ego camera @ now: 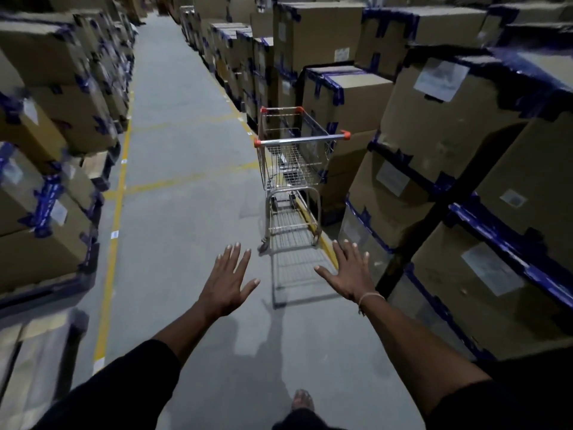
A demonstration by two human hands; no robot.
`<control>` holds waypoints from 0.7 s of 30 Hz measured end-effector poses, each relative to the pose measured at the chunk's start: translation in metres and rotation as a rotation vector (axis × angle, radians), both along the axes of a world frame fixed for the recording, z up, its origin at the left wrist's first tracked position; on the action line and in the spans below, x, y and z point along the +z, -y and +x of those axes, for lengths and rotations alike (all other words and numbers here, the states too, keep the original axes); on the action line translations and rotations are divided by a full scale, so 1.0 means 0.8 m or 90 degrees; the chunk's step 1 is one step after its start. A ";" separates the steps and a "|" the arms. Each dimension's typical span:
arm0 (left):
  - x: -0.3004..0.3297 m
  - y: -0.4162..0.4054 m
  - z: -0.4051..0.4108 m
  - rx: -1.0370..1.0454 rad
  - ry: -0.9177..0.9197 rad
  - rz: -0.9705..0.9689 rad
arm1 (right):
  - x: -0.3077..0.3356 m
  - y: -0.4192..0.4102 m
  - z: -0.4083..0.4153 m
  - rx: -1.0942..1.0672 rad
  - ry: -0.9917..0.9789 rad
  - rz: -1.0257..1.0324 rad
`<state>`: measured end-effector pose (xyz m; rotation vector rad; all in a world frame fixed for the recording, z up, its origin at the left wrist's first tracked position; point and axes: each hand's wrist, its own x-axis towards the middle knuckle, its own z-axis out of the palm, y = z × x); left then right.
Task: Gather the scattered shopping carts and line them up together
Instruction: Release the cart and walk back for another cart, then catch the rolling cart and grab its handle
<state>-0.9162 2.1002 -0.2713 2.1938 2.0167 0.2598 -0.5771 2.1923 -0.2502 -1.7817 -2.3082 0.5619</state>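
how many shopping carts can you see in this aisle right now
1. The shopping cart stands empty on the right side of the aisle, close beside the stacked boxes, ahead of both open hands. Others may be hidden behind the box stacks or farther down.

A warehouse: tall stacks of taped cardboard boxes (449, 125) wall both sides of a long concrete aisle (179, 125), with yellow lines (115, 212) painted along the floor.

Shiny wire-metal cart (293, 162), orange plastic handle caps; matt cardboard boxes (449, 125); dull concrete floor (173, 150)
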 end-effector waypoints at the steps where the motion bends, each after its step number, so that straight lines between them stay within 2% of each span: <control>1: 0.008 -0.033 -0.004 -0.001 0.001 0.010 | 0.007 -0.030 -0.005 0.001 -0.008 0.001; 8: 0.036 -0.225 -0.019 0.001 0.025 0.027 | 0.050 -0.216 -0.033 0.015 0.000 0.010; 21: 0.049 -0.555 -0.059 -0.051 0.074 0.067 | 0.061 -0.509 -0.096 -0.010 0.030 0.014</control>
